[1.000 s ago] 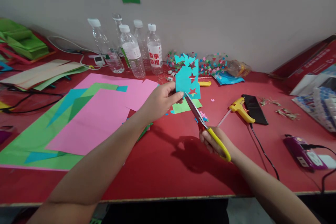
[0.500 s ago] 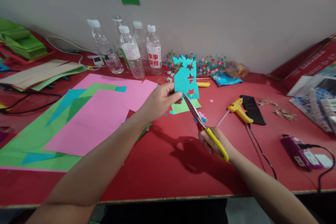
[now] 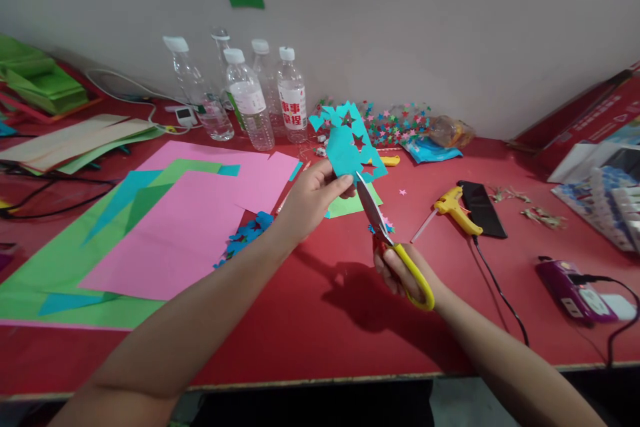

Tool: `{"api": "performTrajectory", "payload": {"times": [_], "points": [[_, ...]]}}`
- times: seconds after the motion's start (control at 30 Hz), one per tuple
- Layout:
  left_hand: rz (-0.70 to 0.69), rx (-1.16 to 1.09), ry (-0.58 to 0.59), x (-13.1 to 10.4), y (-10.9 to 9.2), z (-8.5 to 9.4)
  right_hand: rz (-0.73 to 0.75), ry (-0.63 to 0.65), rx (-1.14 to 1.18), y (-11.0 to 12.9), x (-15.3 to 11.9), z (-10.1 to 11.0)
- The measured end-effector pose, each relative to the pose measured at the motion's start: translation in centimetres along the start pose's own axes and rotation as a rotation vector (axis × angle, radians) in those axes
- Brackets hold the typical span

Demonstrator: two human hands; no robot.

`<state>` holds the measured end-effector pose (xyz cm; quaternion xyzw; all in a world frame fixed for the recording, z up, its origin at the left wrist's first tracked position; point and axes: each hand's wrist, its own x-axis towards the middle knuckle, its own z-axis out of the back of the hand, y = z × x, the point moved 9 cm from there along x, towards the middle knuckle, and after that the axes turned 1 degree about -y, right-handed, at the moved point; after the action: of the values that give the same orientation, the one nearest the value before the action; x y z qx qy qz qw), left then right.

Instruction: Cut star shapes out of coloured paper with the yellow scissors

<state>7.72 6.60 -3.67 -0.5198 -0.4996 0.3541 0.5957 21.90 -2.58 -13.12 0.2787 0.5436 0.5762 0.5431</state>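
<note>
Left hand (image 3: 310,197) pinching teal paper (image 3: 347,143), right hand (image 3: 400,270) gripping scissors (image 3: 383,230) — blades v. close to thumb, could nick it or tear thru star holes.

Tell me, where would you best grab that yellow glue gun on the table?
Take the glue gun by its handle, the thick yellow part that slants toward the table's front edge, coming from above. It lies flat on its side, with the nozzle and thin glue stick pointing left and the cord trailing off the handle's end, so the handle is the widest free part.
</note>
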Motion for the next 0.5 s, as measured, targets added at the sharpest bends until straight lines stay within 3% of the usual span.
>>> {"api": "performTrajectory", "payload": {"times": [0.2,0.5], "points": [[-0.002,-0.129,-0.071,-0.4,1.1,-0.6,-0.024,-0.014,0.025,0.0,-0.1,-0.4],[0.018,-0.071,-0.059,-0.3,1.3,-0.5,0.010,0.013,-0.004,-0.5,0.1,0.2]]}}
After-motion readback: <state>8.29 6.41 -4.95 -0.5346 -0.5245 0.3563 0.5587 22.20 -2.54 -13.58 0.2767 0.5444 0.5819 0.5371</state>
